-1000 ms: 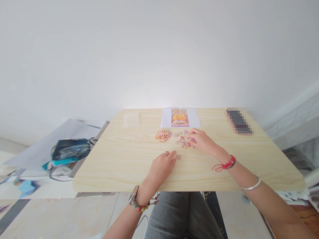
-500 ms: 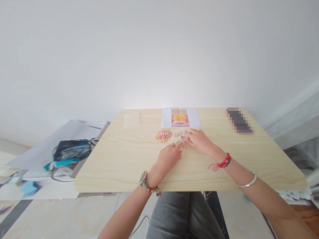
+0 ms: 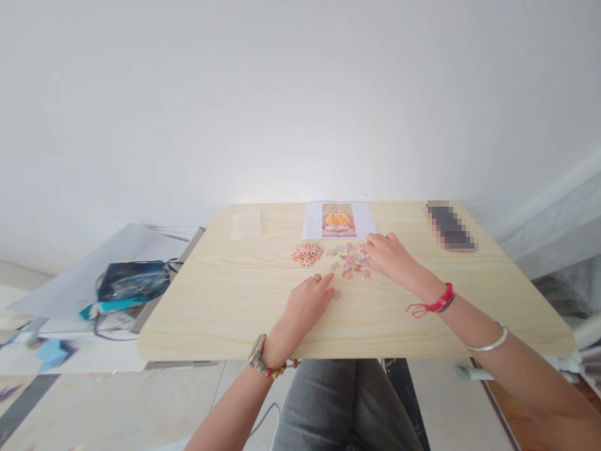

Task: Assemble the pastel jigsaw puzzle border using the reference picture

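Head view | left hand [image 3: 306, 304], fingers apart, by stray piece [image 3: 337, 294] | right hand [image 3: 389, 257] curled at spread pieces [image 3: 349, 268], grip hidden from me | surface [image 3: 225, 307]: pile [image 3: 307, 254] heaped alongside, nothing looks joined yet

There is one table [image 3: 211, 313], one printed sheet [image 3: 339, 220], one phone [image 3: 451, 228], one left hand [image 3: 304, 304], one right hand [image 3: 390, 258] — one heap of puzzle pieces [image 3: 307, 254], one looser scatter [image 3: 350, 269] (too crowded to number) and one stray piece [image 3: 337, 294].
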Action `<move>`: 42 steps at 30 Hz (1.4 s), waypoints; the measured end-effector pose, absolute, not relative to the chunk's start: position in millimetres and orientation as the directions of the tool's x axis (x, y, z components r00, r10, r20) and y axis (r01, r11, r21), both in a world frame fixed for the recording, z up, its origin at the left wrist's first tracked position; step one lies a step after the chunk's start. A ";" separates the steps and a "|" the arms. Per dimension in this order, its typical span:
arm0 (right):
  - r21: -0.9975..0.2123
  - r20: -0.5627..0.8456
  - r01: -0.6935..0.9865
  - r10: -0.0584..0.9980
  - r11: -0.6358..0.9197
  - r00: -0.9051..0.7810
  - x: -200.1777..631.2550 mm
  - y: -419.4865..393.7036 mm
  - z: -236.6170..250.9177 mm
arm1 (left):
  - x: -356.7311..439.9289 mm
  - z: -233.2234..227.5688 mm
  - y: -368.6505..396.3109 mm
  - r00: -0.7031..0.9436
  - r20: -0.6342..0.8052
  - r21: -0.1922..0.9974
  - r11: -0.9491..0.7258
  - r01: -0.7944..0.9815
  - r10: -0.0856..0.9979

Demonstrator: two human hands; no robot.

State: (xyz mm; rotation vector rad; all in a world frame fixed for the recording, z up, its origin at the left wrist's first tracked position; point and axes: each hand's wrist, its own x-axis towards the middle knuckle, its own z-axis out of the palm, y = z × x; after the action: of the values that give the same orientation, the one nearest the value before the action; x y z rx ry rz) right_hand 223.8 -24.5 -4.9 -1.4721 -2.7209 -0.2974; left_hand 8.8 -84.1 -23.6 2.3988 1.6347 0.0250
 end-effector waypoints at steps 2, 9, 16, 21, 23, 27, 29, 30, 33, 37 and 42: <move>0.106 0.119 0.831 0.823 0.546 -0.555 227.8 -27.4 -4.5 | 5.4 -23.1 -87.5 0.366 -0.117 0.203 -0.339 0.919 0.923; -0.013 0.093 0.839 0.836 0.544 -0.541 242.8 -40.5 -15.6 | -0.1 -22.0 -95.5 0.344 -0.128 0.215 -0.313 0.925 0.930; -0.127 0.146 0.833 0.841 0.539 -0.521 253.3 -41.6 -22.0 | -0.1 -22.6 -95.1 0.354 -0.128 0.230 -0.319 0.919 0.927; -0.232 0.199 0.848 0.876 0.477 -0.439 252.9 -27.2 -23.5 | 1.5 -21.1 -91.1 0.350 -0.131 0.221 -0.316 0.922 0.928; -0.255 0.183 0.852 0.888 0.458 -0.422 249.9 -21.4 -26.2 | 1.9 -21.2 -91.6 0.345 -0.127 0.222 -0.312 0.924 0.930; -0.269 0.153 0.839 0.881 0.474 -0.448 247.9 -20.5 -31.1 | -1.5 -22.5 -96.9 0.332 -0.148 0.228 -0.295 0.928 0.932; -0.271 0.151 0.826 0.870 0.493 -0.470 250.4 -24.8 -31.8 | -4.9 -23.6 -100.1 0.322 -0.157 0.229 -0.283 0.931 0.934; -0.273 0.150 0.820 0.865 0.502 -0.480 252.1 -27.0 -31.8 | -6.7 -24.1 -101.5 0.318 -0.157 0.229 -0.278 0.933 0.935; -0.285 0.161 0.809 0.857 0.515 -0.489 257.3 -30.2 -31.2 | -10.0 -25.3 -104.1 0.313 -0.150 0.231 -0.274 0.933 0.938; -0.275 0.188 0.842 0.885 0.463 -0.425 260.0 -24.7 -32.6 | -8.7 -24.7 -103.9 0.316 -0.148 0.235 -0.277 0.932 0.937; -0.196 0.168 0.876 0.895 0.441 -0.413 260.4 -21.4 -34.0 | -4.4 -23.5 -100.3 0.324 -0.142 0.237 -0.286 0.928 0.935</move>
State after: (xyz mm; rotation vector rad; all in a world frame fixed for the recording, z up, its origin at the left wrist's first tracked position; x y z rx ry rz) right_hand 260.4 -21.4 -34.0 -1.5375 -2.4470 0.1121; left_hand -4.4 -100.3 -23.5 2.3177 1.6798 0.0349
